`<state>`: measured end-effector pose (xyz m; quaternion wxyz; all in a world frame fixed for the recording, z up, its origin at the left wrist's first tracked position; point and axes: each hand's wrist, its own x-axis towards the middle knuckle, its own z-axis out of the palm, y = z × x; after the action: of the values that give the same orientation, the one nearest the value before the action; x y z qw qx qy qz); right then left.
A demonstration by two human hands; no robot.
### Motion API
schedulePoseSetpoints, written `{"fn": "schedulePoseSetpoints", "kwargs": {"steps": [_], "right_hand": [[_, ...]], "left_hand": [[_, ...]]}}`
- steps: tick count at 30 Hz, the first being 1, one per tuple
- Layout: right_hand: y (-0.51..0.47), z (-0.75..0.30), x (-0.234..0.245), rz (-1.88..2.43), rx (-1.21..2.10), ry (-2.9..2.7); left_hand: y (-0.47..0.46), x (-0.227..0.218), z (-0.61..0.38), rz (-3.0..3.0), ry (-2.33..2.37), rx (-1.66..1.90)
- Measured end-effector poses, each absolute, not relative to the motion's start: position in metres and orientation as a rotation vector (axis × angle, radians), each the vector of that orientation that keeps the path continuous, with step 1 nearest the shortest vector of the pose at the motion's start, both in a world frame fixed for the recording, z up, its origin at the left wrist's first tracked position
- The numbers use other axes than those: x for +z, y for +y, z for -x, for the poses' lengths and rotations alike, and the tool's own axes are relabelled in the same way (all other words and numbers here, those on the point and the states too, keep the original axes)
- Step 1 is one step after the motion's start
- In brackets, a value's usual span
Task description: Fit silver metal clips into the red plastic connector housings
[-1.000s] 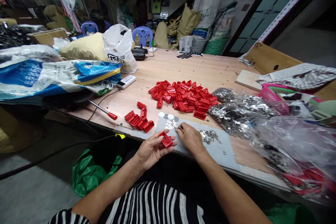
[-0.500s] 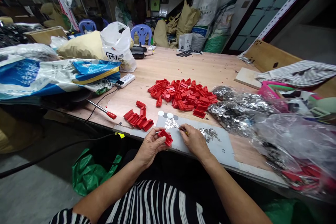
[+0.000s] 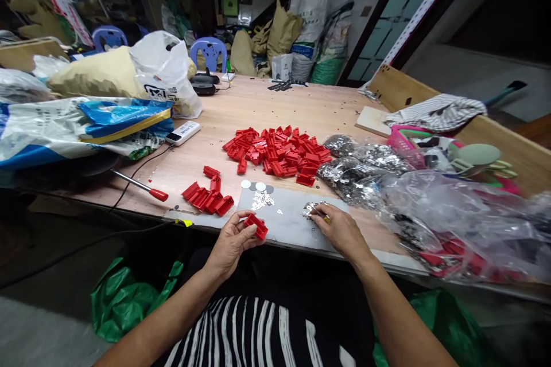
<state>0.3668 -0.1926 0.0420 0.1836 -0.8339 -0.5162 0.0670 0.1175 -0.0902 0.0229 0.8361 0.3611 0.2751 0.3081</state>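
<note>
My left hand (image 3: 235, 243) pinches a red plastic housing (image 3: 257, 227), an open box-like part, above the front edge of a grey mat (image 3: 293, 229). My right hand (image 3: 342, 230) is closed around a slim tool with a yellow part (image 3: 327, 219); the fingers hide most of it. Its fingertips are at a small heap of shiny metal pieces (image 3: 310, 210) on the mat's right side. A scatter of small silvery-white pieces (image 3: 262, 199) lies on the left of the mat, with one loose piece (image 3: 279, 212) apart from it.
A large pile of red housings (image 3: 279, 152) lies beyond the mat, a smaller group (image 3: 206, 198) to its left. Clear bags of metal parts (image 3: 357, 178) stand right. A red-tipped rod (image 3: 158, 194), a cable and a white device (image 3: 184, 133) are on the left.
My right hand has moved right with the tool, from the silvery-white scatter to the metal heap. My left hand still holds the red housing. The camera view has turned rightward.
</note>
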Motion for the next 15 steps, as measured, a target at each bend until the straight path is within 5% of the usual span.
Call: {"fn": "schedulePoseSetpoints", "kwargs": {"steps": [15], "right_hand": [[-0.194, -0.347, 0.044, 2.135, 0.352, -1.410]], "left_hand": [[-0.094, 0.021, -0.120, -0.876, 0.628, 0.698]]}}
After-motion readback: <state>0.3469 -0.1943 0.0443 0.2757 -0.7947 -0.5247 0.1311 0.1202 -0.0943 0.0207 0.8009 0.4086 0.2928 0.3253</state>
